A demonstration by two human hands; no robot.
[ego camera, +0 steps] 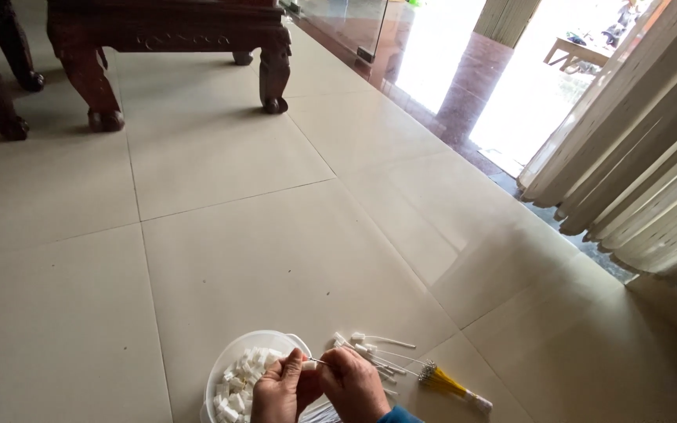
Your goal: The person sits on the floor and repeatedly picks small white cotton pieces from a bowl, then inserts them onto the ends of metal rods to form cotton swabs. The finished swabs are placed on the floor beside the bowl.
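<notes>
White connector (309, 365) pinched between both hands (319, 384)

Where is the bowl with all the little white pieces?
In the head view the white bowl sits on the tiled floor at the bottom edge, just left of the left hand, with the loose white-tipped wires on the far side of both hands.

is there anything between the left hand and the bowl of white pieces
Nothing visible. The left hand sits right at the rim of the white bowl of small white pieces, next to the right hand.
</notes>
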